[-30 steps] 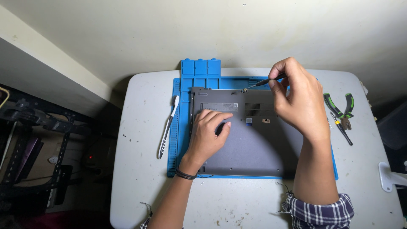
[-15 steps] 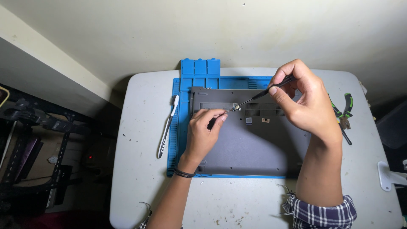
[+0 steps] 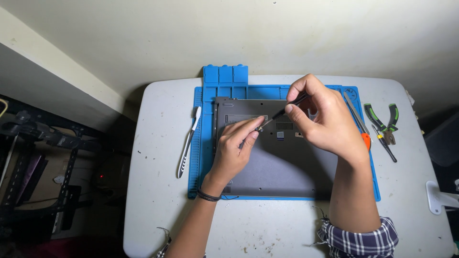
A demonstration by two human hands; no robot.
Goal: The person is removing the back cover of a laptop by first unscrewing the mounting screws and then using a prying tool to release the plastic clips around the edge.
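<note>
Laptop (image 3: 282, 162) on blue mat (image 3: 201, 157), right hand (image 3: 325, 119) gripping screwdriver (image 3: 284, 112), left hand (image 3: 236, 148) beside

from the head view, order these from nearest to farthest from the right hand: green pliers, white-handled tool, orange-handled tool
1. orange-handled tool: just right of the right hand, on the blue mat's right edge.
2. green pliers: farther right, on the table.
3. white-handled tool: far left, beyond the mat.

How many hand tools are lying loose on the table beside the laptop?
3: a white-handled pry tool left of the blue mat, green-handled pliers at the right, and a thin dark screwdriver beside them. The right hand may hide others.
</note>
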